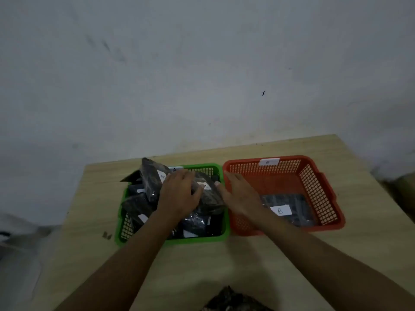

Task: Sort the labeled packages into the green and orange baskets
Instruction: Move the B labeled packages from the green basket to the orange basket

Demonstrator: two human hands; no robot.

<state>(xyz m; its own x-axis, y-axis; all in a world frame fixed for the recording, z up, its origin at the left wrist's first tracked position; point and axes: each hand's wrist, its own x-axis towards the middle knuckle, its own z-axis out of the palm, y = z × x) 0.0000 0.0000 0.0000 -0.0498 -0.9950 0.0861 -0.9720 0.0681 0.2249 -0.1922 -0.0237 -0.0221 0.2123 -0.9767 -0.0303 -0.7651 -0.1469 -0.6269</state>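
Packages [143, 203] in dark glossy wrap with small white labels fill the green basket [173, 240], heaped above its rim; the lettering on most labels is too blurred to read. The left hand [178, 194] lies on top of the heap with fingers spread and lightly bent over one package [207, 194]; whether it actually grips is unclear. The right hand [239, 194] is flat and open, fingers straight, over the rims where the two baskets meet, its thumb touching that same package. The orange basket [323, 191] stands just beside the green one, touching it, and holds one flat dark package [292, 212] labelled B. Each basket carries a white tag on its far wall: A and B. Both sit on a light wooden table [224, 265] against a pale wall [202, 63]. A dark patterned object [231, 299] shows at the near edge.
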